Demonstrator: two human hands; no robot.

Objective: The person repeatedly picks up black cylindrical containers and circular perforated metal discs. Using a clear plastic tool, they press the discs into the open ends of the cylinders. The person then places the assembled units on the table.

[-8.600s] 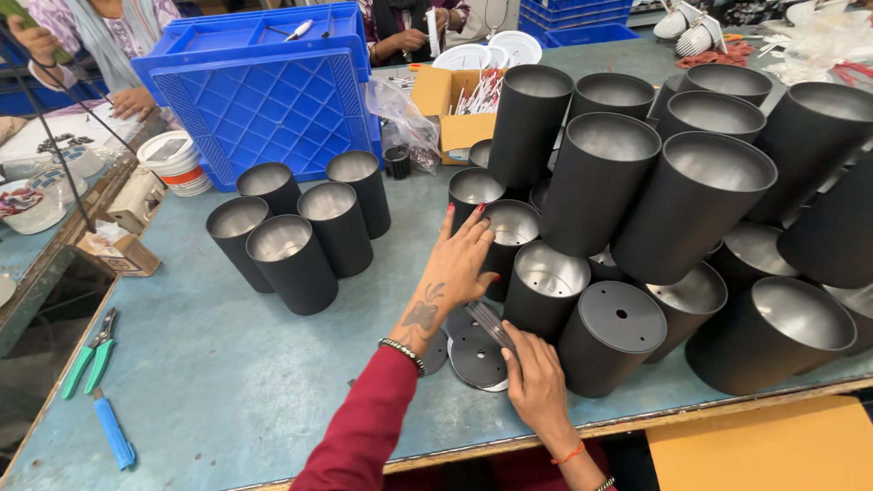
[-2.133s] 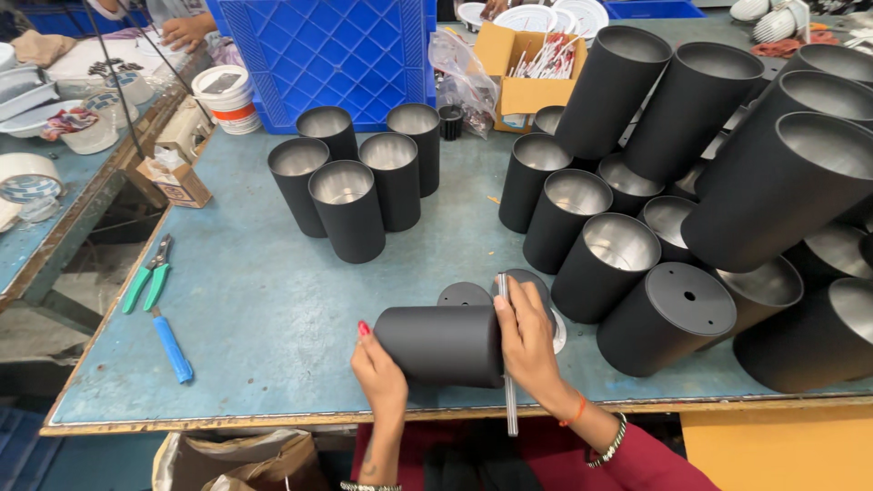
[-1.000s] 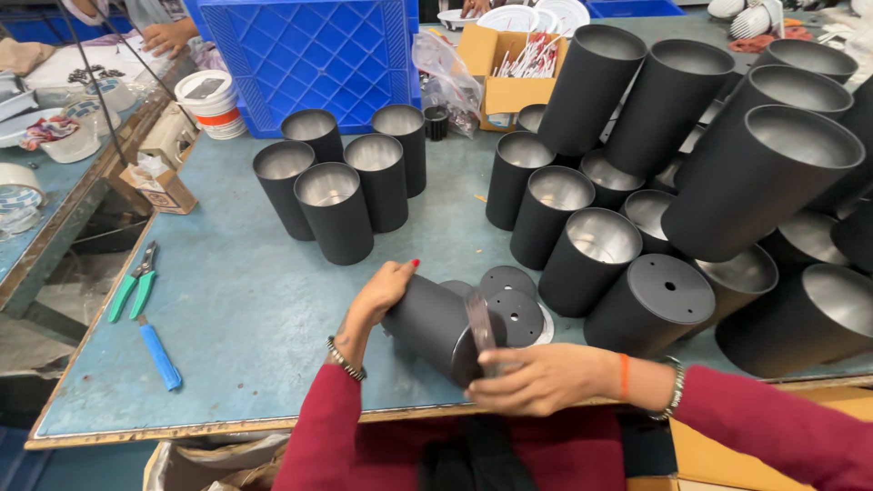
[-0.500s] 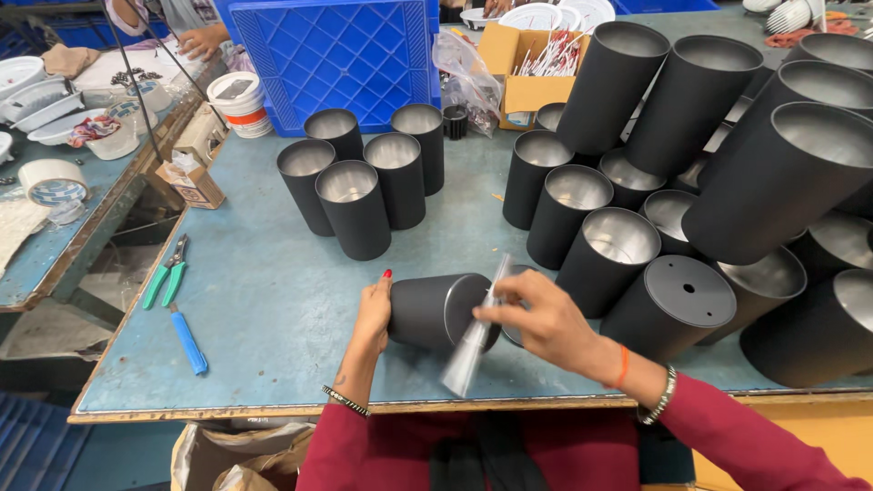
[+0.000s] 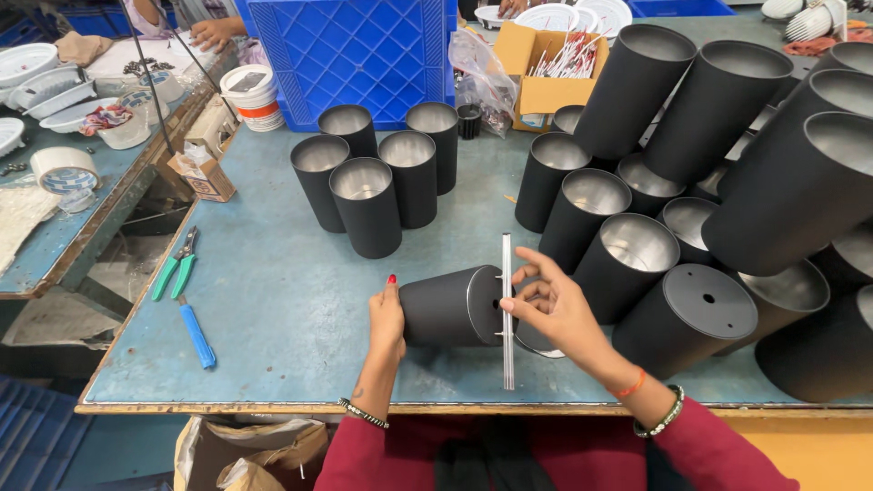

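Note:
A black metal cylinder (image 5: 441, 307) lies on its side near the front edge of the blue-grey table (image 5: 273, 273). My left hand (image 5: 386, 320) presses against its closed left end. My right hand (image 5: 550, 307) holds a thin clear strip (image 5: 506, 314) upright across the cylinder's right end. A flat round black disc (image 5: 536, 341) lies under my right hand, mostly hidden.
Several upright black cylinders (image 5: 364, 205) stand mid-table; many larger ones (image 5: 782, 191) are stacked at the right. A blue crate (image 5: 355, 50) and a cardboard box (image 5: 546, 64) sit at the back. Green pliers (image 5: 177, 264) and a blue tool (image 5: 195, 335) lie left. Another person's hand (image 5: 214, 32) works far left.
The clear strip has swung from slanted to upright against the cylinder's right end. My left hand stays on the cylinder's left end; the cylinder has barely shifted.

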